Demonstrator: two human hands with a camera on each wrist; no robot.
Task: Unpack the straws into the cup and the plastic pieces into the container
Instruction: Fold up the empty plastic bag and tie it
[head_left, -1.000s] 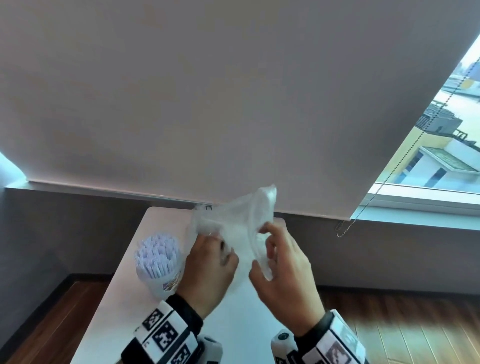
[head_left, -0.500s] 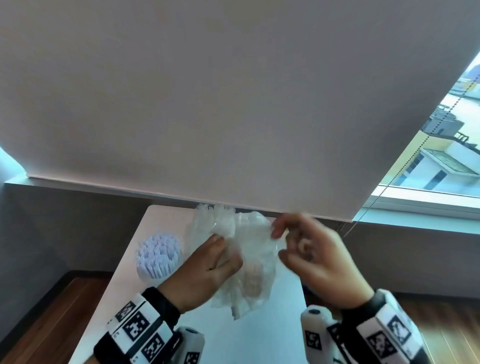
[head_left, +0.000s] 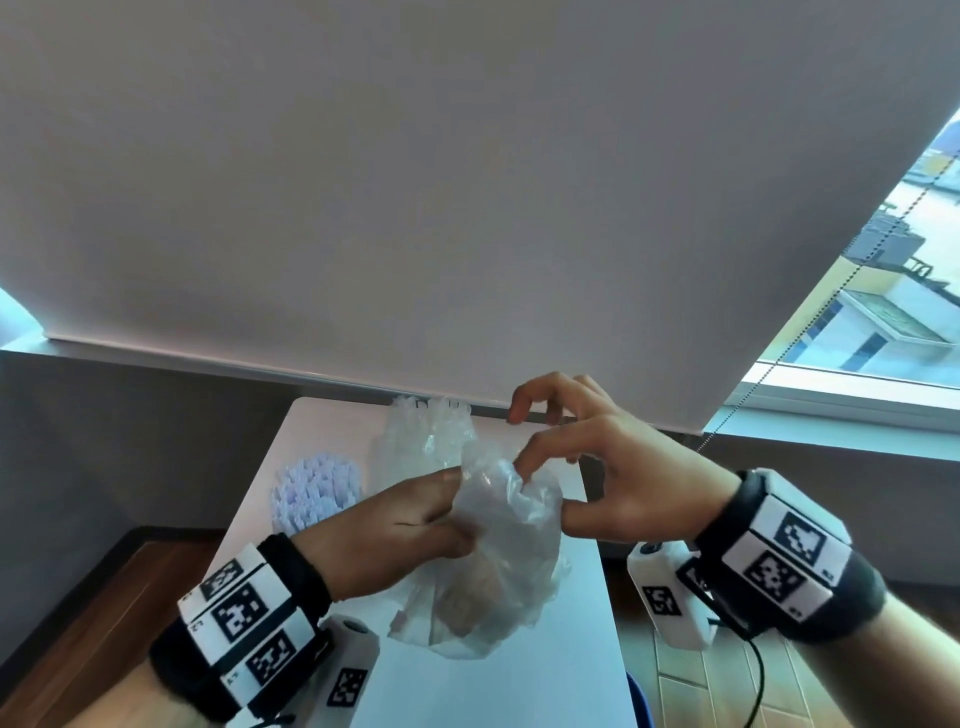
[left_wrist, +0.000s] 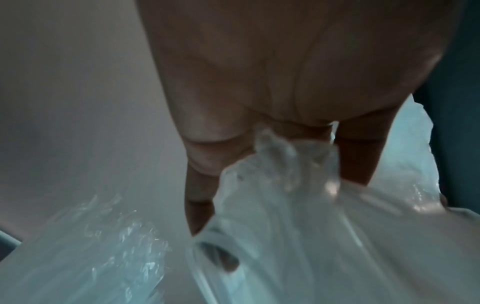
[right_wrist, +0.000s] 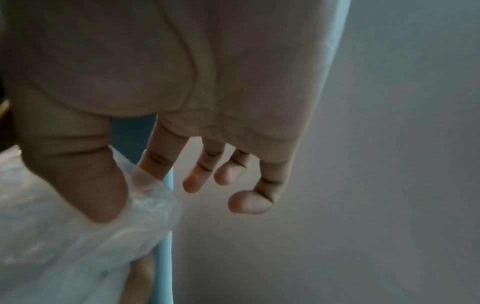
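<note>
A crumpled clear plastic bag (head_left: 498, 561) hangs above the white table (head_left: 493, 680), with pale pieces showing dimly inside. My left hand (head_left: 457, 504) grips its upper left edge, fingers curled into the film (left_wrist: 324, 236). My right hand (head_left: 543, 491) pinches the bag's top right corner between thumb and index finger; the other fingers are spread and free. The right wrist view shows the thumb pressed into the bag (right_wrist: 64, 246). A cup packed with white straws (head_left: 317, 488) stands on the table left of my left hand. No container is in sight.
A second bundle of clear crinkled wrapping (head_left: 426, 431) lies at the table's far edge behind the bag. A roller blind (head_left: 467, 208) hangs close over the table's far end. The wooden floor (head_left: 727, 691) lies to both sides of the narrow table.
The bag has come down from a raised position. My right hand let go and drew off to the right, then came back and now pinches the bag's top right corner. The left hand kept its grip.
</note>
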